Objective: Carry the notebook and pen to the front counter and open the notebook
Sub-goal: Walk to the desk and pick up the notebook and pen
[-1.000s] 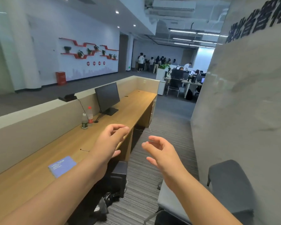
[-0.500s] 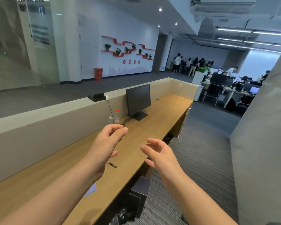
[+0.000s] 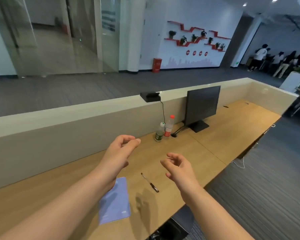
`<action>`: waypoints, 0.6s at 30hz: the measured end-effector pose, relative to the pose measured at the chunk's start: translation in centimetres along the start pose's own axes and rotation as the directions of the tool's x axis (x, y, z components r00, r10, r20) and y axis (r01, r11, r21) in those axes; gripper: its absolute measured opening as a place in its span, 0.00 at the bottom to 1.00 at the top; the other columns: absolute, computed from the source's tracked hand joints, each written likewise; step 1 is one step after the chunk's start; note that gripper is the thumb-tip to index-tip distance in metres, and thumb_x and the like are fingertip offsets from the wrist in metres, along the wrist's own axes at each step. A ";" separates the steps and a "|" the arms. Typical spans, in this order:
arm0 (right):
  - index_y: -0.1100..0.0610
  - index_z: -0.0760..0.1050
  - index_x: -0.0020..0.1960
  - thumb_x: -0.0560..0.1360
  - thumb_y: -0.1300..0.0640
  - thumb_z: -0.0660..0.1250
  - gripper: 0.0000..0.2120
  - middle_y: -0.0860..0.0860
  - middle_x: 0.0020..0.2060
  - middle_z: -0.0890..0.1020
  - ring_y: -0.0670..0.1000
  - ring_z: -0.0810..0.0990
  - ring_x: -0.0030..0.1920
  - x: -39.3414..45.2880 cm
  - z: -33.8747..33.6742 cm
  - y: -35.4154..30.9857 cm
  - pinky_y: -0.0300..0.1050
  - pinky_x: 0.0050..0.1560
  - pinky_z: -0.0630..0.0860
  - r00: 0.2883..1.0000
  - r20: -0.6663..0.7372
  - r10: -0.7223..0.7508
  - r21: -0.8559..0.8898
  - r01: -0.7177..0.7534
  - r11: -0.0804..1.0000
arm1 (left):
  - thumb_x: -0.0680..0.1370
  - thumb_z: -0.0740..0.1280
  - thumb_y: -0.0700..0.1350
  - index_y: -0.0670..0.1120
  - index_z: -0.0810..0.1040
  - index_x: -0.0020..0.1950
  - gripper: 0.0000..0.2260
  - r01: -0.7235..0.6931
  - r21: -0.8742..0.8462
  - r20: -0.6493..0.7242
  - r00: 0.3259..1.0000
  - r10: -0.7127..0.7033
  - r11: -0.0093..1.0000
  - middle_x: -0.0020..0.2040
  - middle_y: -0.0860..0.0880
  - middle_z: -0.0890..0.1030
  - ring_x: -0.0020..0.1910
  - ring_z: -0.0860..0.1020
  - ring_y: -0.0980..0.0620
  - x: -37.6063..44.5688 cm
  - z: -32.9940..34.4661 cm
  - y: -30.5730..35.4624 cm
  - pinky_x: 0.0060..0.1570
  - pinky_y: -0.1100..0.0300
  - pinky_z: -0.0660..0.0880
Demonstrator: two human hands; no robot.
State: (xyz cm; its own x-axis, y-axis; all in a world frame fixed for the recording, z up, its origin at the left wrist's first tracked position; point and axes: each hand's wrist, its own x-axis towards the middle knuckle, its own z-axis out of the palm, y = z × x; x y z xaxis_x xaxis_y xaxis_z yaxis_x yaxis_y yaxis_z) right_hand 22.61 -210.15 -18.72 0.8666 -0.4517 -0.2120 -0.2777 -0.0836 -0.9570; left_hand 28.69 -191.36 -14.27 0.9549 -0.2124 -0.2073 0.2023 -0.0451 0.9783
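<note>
A closed pale blue notebook (image 3: pixel 115 203) lies flat on the wooden desk (image 3: pixel 206 144), partly under my left forearm. A dark pen (image 3: pixel 149 182) lies on the wood just to its right. My left hand (image 3: pixel 119 153) hovers above the desk beyond the notebook, fingers loosely curled and holding nothing. My right hand (image 3: pixel 177 168) floats to the right of the pen, fingers apart and empty. Neither hand touches the notebook or the pen.
A raised beige counter wall (image 3: pixel 76 125) runs along the desk's far side, with a black device (image 3: pixel 150 96) on top. Two plastic bottles (image 3: pixel 164 129) and a dark monitor (image 3: pixel 202 105) stand further right. Grey carpet lies to the right; several people stand far off.
The view has swung left and downward toward the desk. The notebook and pen now lie directly below my hands; both hands stay raised and empty.
</note>
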 end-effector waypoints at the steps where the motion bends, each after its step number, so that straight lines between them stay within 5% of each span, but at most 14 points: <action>1: 0.53 0.75 0.64 0.75 0.55 0.73 0.18 0.51 0.48 0.80 0.48 0.79 0.46 1.6 0.3 0.5 0.46 0.49 0.79 1.000 0.023 0.004 -0.009 -0.004 1.000 | 0.80 0.69 0.54 0.54 0.80 0.59 0.10 0.009 0.006 -0.029 1.000 -0.009 1.000 0.60 0.51 0.82 0.63 0.78 0.55 1.0 0.0 -0.6 0.64 0.46 0.76; 9: 0.52 0.76 0.63 0.73 0.52 0.73 0.19 0.49 0.45 0.81 0.50 0.83 0.50 12.5 2.3 6.8 0.57 0.62 0.79 0.976 0.196 0.098 -0.146 -0.069 0.987 | 0.80 0.69 0.54 0.53 0.79 0.62 0.12 0.087 -0.033 -0.260 0.961 -0.093 0.996 0.56 0.55 0.82 0.60 0.78 0.57 6.9 1.2 -6.0 0.62 0.51 0.75; 18: 0.57 0.75 0.59 0.75 0.60 0.69 0.13 0.48 0.41 0.81 0.44 0.79 0.40 21.1 3.9 15.9 0.39 0.41 0.74 0.949 0.264 0.174 -0.388 -0.060 0.920 | 0.80 0.70 0.49 0.46 0.81 0.58 0.10 0.270 -0.047 -0.481 0.838 -0.259 0.962 0.43 0.53 0.77 0.44 0.77 0.52 13.8 2.1 -18.2 0.47 0.58 0.73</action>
State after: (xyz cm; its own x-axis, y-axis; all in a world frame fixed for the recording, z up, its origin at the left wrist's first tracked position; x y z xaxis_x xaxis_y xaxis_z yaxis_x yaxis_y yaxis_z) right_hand 38.09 -217.56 -39.22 0.8835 -0.2083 -0.4196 -0.4685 -0.3942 -0.7907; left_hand 37.77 -195.55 -34.91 0.8520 0.3031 -0.4270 0.4628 -0.0546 0.8848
